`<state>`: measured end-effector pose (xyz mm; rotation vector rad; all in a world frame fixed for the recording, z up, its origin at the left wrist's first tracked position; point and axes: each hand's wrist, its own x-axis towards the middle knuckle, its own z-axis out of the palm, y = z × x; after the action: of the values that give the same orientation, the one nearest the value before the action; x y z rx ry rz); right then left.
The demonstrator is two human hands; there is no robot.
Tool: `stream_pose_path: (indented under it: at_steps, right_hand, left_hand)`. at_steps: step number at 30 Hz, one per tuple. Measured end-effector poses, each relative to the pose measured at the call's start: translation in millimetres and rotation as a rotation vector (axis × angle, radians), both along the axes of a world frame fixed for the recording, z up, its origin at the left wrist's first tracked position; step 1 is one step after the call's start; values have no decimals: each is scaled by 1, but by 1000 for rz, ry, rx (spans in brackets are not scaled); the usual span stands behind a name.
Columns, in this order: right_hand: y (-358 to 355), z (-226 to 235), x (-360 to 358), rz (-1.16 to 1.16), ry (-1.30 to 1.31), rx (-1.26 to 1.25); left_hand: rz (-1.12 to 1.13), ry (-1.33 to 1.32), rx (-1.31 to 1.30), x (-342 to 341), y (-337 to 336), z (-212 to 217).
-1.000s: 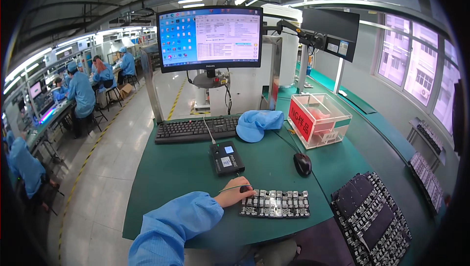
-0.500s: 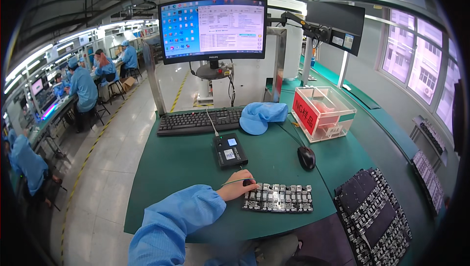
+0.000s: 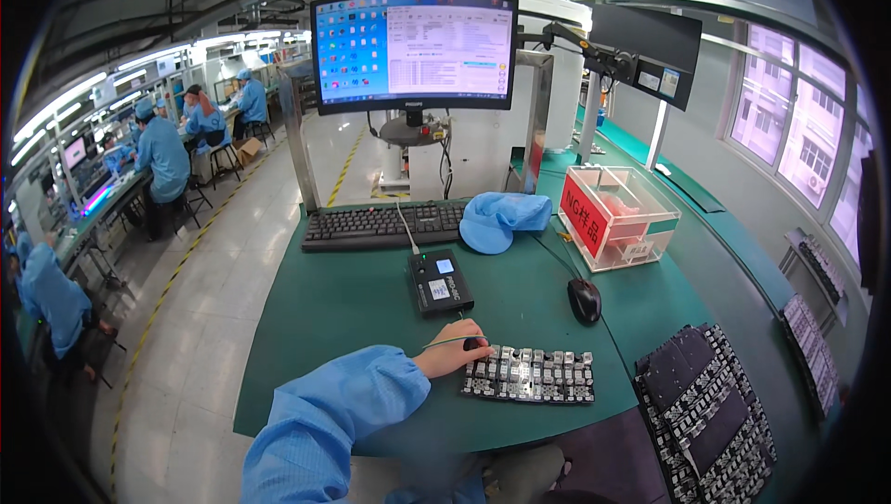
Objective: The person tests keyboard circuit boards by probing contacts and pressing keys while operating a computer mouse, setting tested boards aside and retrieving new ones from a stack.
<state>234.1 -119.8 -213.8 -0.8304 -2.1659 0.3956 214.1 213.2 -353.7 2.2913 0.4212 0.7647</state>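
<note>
Left hand (image 3: 452,348) in blue sleeve, fingers pinched together on thin probe (image 3: 444,342), tip at left end of component tray (image 3: 529,375). Tray on green bench (image 3: 353,318), near edge. Beyond tray: small black box (image 3: 439,283), mouse (image 3: 584,300) beyond-right, then keyboard (image 3: 382,226), blue cap (image 3: 503,219), monitor (image 3: 415,51) farthest. Right hand out of view

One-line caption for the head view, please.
Left hand in a blue sleeve rests on a circuit-board panel on a green bench, below a keyboard and monitor.
</note>
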Motion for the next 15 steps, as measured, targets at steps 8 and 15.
stream_pose_path:
  at_steps: [8,15]
  right_hand:
    - [65,-3,10,-444,156,83]
    - [80,-22,-12,-168,427,-116]
  left_hand:
    - [-5,-38,35,9,17,13]
    - [-31,-43,-12,9,8,2]
